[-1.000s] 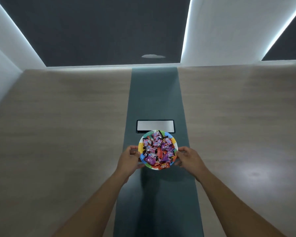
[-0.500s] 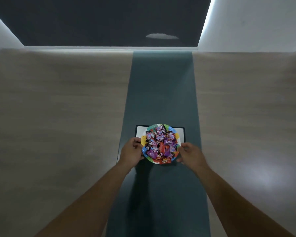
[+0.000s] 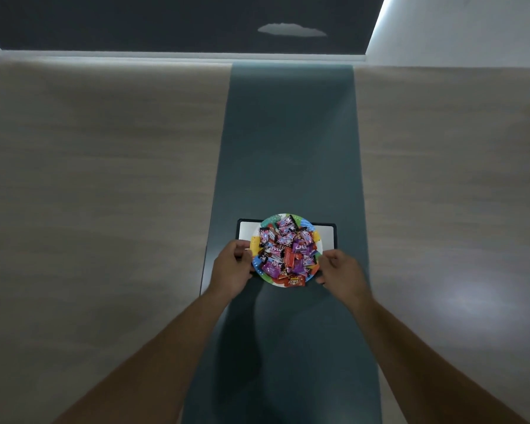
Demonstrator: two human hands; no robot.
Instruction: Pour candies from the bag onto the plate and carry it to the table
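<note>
- Plate [image 3: 255, 246] with multicoloured rim, heaped with wrapped candies [image 3: 285, 252] in purple, pink, red and black wrappers.
- Left hand [image 3: 231, 269] curled at the plate's left rim: grip closed on the rim, thumb on top, fingers tucked out of sight under the edge.
- Right hand [image 3: 340, 270] at the plate's right rim: fingers bent toward the edge, touching or nearly so; hard to tell whether this grip actually clamps the rim.
- Plate directly between the two grips, level, no candy spilled outside the rim.
- Just beyond both grips, partly under the plate's far half: white rectangular panel [image 3: 326, 237] in a dark frame, set into the surface.
- Under the grips and running away from them and back toward the body: dark teal strip [image 3: 291, 148] along the middle of the tabletop.
- Outward of each grip, left and right: pale wood-grain tabletop [image 3: 104, 179], with a soft light glare out to the right of the right grip.
- Hard to tell whether the plate rests on the surface or sits slightly above it; dark shadow on the strip just nearer the body than the grips.
- Both forearms bare, stretched forward from the lower corners to the plate.
- Far beyond the grips: tabletop's far edge, then dark floor [image 3: 135, 22].
</note>
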